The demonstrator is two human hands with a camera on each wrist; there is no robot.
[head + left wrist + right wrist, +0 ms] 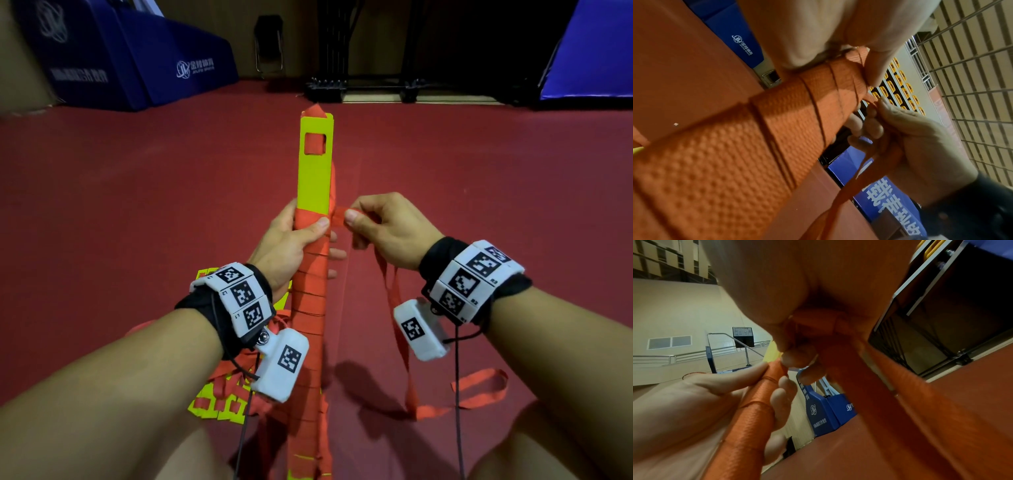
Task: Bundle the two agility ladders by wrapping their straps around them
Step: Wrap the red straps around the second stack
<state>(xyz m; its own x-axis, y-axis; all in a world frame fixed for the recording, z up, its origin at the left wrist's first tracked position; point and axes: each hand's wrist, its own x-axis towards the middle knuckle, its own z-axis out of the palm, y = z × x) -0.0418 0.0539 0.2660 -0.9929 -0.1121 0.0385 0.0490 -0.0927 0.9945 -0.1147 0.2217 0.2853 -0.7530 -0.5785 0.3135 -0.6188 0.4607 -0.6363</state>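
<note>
A stack of yellow ladder rungs [314, 164] points away from me, its near half wound tightly in orange strap [310, 301]. My left hand [294, 240] grips this bundle at the top of the winding, thumb across the front. My right hand [380, 229] pinches the loose strap [337, 217] just beside the bundle's right edge. The free strap [400, 329] hangs from that hand and trails onto the floor. In the left wrist view the wound strap [756, 138] fills the frame with the right hand [910, 138] beside it. The right wrist view shows the strap [890, 394] running out of my fist.
A second ladder [222, 397], yellow rungs tangled with orange strap, lies on the red floor [120, 212] under my left forearm. Blue padded mats [137, 58] stand at the back left and another blue mat [596, 51] at the back right. A dark wheeled rack [370, 61] stands straight ahead.
</note>
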